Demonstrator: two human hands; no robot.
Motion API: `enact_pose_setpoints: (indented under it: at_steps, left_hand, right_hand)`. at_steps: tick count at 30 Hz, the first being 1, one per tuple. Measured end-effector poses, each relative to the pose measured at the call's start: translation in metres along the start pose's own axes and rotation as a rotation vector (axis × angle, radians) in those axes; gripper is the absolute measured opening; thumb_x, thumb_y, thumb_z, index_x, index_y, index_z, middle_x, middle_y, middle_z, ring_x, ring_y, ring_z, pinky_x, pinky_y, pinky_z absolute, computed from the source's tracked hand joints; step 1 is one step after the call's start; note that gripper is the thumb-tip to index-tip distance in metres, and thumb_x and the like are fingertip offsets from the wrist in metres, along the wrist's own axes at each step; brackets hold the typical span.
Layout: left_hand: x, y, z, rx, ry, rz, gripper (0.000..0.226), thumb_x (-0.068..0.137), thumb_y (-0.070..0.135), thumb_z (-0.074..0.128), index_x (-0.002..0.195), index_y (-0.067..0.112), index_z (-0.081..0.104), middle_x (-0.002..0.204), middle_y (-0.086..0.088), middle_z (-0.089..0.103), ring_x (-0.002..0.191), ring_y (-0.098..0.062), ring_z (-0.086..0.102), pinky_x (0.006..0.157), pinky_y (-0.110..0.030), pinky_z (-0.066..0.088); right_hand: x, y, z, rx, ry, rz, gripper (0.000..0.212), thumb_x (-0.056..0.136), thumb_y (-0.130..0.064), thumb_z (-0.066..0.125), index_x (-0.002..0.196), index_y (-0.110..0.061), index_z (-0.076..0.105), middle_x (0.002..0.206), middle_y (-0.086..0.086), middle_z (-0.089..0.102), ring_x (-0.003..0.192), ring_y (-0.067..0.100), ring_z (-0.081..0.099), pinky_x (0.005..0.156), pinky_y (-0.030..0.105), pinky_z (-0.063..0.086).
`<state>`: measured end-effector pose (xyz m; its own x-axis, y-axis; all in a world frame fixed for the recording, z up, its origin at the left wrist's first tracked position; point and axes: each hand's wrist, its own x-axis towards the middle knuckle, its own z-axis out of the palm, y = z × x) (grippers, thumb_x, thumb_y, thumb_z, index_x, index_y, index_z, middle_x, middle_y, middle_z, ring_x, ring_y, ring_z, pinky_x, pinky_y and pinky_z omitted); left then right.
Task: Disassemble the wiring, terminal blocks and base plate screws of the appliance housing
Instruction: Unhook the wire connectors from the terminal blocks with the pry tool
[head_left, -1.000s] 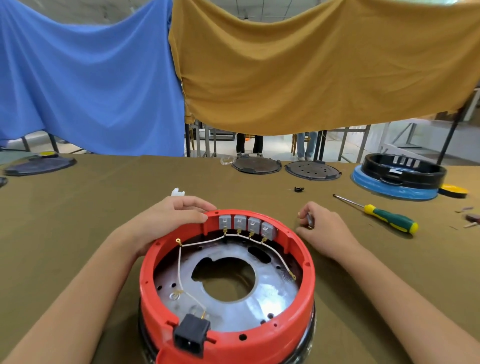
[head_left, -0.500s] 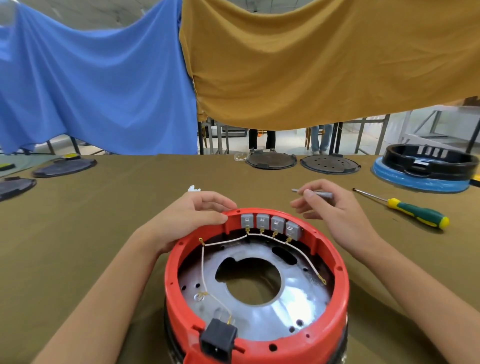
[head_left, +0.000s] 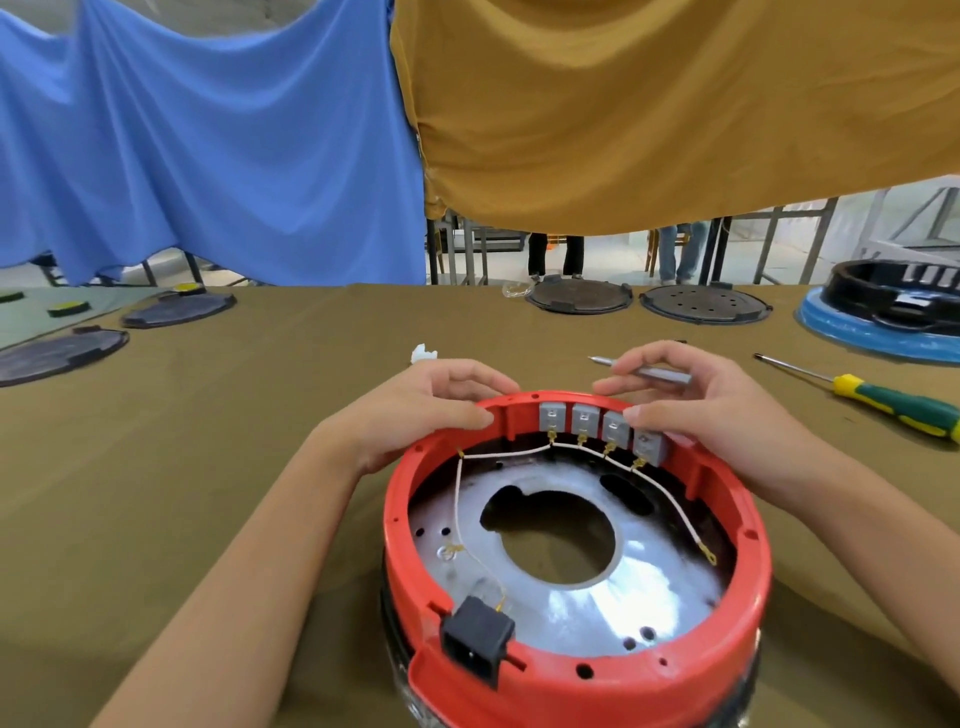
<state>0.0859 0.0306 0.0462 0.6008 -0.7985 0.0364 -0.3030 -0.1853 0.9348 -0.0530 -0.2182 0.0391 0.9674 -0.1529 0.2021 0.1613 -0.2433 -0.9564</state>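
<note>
Since half a second ago your right hand (head_left: 711, 415) has come down from above the table onto the far rim of the red housing (head_left: 737, 670); its thumb tip now touches the rightmost of the four grey terminal blocks (head_left: 602, 426), while the fingers pinch a thin metal tool (head_left: 652, 370). Your left hand (head_left: 431, 410) hasn't moved: thumb inside the rim, fingers curled over the outside, bracing the housing. Housing sits on the brown table (head_left: 260, 415) right in front of you, open side up. Progress looks early: all four blocks are seated in the wall, the white wire (head_left: 519, 453) runs block to block on its yellow lugs, and its right end lies loose on the silver base plate (head_left: 597, 603). The black power socket (head_left: 475, 642) is in its notch at the near edge. Base plate is in place; can't tell whether its screws are out. A green-and-yellow screwdriver (head_left: 893, 402) lies unused on the table to your right.
</note>
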Motion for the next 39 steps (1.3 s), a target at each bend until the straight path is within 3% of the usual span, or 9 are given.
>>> enact_pose_setpoints:
  at_steps: [6,10,14,19,23,26,29,36,39]
  left_hand:
    - [0.004,-0.002,0.006,0.005,0.055,0.08,0.028,0.09,-0.006,0.061,0.116,0.003,0.065,0.114,-0.015,0.071,0.101,-0.026,0.068,0.095,-0.036,0.054]
    - [0.004,-0.002,0.006,0.089,0.062,0.171,0.02,0.088,-0.006,0.062,0.105,0.004,0.062,0.114,-0.012,0.071,0.104,-0.031,0.068,0.095,-0.04,0.053]
    - [0.003,0.0,0.007,0.168,0.063,0.203,0.018,0.089,-0.011,0.058,0.091,0.007,0.059,0.115,-0.008,0.072,0.104,-0.029,0.07,0.095,-0.046,0.053]
    - [0.003,0.025,0.009,0.656,0.04,0.136,0.018,0.091,0.015,0.062,0.087,0.031,0.068,0.1,0.008,0.073,0.087,-0.016,0.07,0.083,-0.039,0.056]
    - [0.007,0.04,0.033,0.967,0.005,0.16,0.01,0.084,0.035,0.07,0.091,0.029,0.068,0.104,0.009,0.06,0.096,-0.009,0.057,0.093,-0.035,0.045]
    - [0.009,0.035,0.053,0.988,0.048,0.16,0.014,0.082,0.037,0.073,0.088,0.024,0.071,0.111,0.008,0.055,0.098,-0.009,0.055,0.093,-0.033,0.044]
    - [0.011,0.029,0.056,0.942,0.119,0.16,0.007,0.082,0.032,0.074,0.082,0.025,0.075,0.113,0.011,0.056,0.098,-0.006,0.056,0.093,-0.031,0.044]
    - [0.015,0.031,0.054,0.841,0.119,0.109,0.004,0.08,0.028,0.075,0.077,0.03,0.077,0.108,0.016,0.06,0.094,0.001,0.057,0.091,-0.027,0.045]
    - [0.016,0.031,0.053,0.822,0.122,0.09,0.004,0.079,0.028,0.076,0.075,0.03,0.077,0.107,0.016,0.06,0.093,0.001,0.058,0.09,-0.027,0.046]
  right_hand:
    - [-0.001,0.0,0.003,-0.109,0.125,-0.112,0.014,0.1,-0.015,0.057,0.103,-0.018,0.07,0.095,-0.001,0.078,0.088,0.018,0.073,0.072,0.018,0.057]
    - [0.001,-0.001,0.005,-0.077,0.206,-0.219,0.016,0.103,-0.018,0.05,0.11,-0.018,0.065,0.087,0.005,0.077,0.084,0.02,0.072,0.078,0.024,0.058]
    - [0.0,-0.004,0.007,-0.013,0.157,-0.276,0.012,0.099,-0.015,0.057,0.102,-0.005,0.062,0.081,0.01,0.076,0.079,0.023,0.074,0.075,0.024,0.058]
    - [0.002,-0.009,0.011,-0.051,0.096,-0.327,0.016,0.094,-0.019,0.064,0.095,-0.003,0.066,0.08,0.006,0.077,0.075,0.017,0.075,0.07,0.02,0.056]
    - [0.009,-0.014,0.014,-0.205,0.031,-0.347,0.015,0.096,-0.019,0.065,0.09,-0.006,0.066,0.08,0.005,0.075,0.072,0.011,0.073,0.067,0.019,0.055]
    - [0.01,-0.014,0.015,-0.318,-0.006,-0.355,0.014,0.096,-0.021,0.066,0.087,-0.009,0.066,0.075,0.001,0.075,0.061,0.005,0.067,0.061,0.016,0.049]
    - [0.009,-0.012,0.014,-0.369,-0.002,-0.385,0.013,0.095,-0.022,0.066,0.086,-0.013,0.066,0.076,-0.004,0.074,0.071,0.007,0.071,0.064,0.015,0.052]
    - [0.01,-0.012,0.014,-0.532,-0.043,-0.393,0.013,0.094,-0.031,0.067,0.083,-0.026,0.068,0.071,-0.01,0.068,0.062,0.011,0.063,0.058,0.024,0.05]
    - [0.011,-0.011,0.013,-0.529,-0.056,-0.395,0.014,0.094,-0.032,0.068,0.081,-0.026,0.067,0.067,-0.007,0.067,0.054,0.008,0.058,0.054,0.016,0.044]
